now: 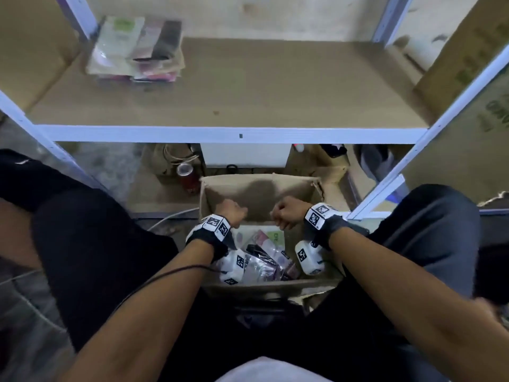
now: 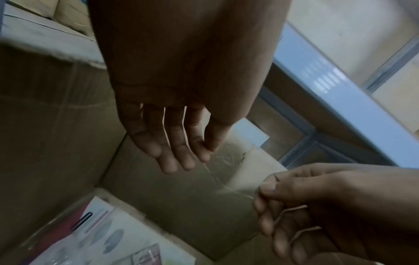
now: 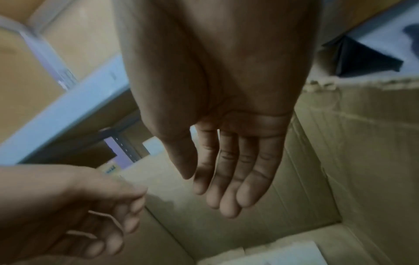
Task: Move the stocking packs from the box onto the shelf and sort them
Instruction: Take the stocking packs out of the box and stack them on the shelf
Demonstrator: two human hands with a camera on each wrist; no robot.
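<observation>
Both hands hover close together over an open cardboard box (image 1: 259, 188) between my knees. My left hand (image 1: 234, 212) has loosely bent fingers, thumb against the index fingertip (image 2: 207, 152). My right hand (image 1: 286, 213) is curled too. A thin rubber band (image 2: 292, 209) crosses the right hand's fingers (image 2: 272, 224), and a band (image 3: 108, 217) also shows across the left hand's fingers (image 3: 133, 209). Several stocking packs (image 1: 264, 260) lie in the box bottom, below both hands. A stack of packs (image 1: 137, 48) sits at the shelf's (image 1: 248, 86) back left.
The shelf's white front rail (image 1: 220, 135) and slanted uprights (image 1: 454, 106) stand just beyond the box. Under the shelf are a red can (image 1: 190, 177), a white box (image 1: 245, 155) and cables. A large cardboard carton (image 1: 468, 51) leans at the right.
</observation>
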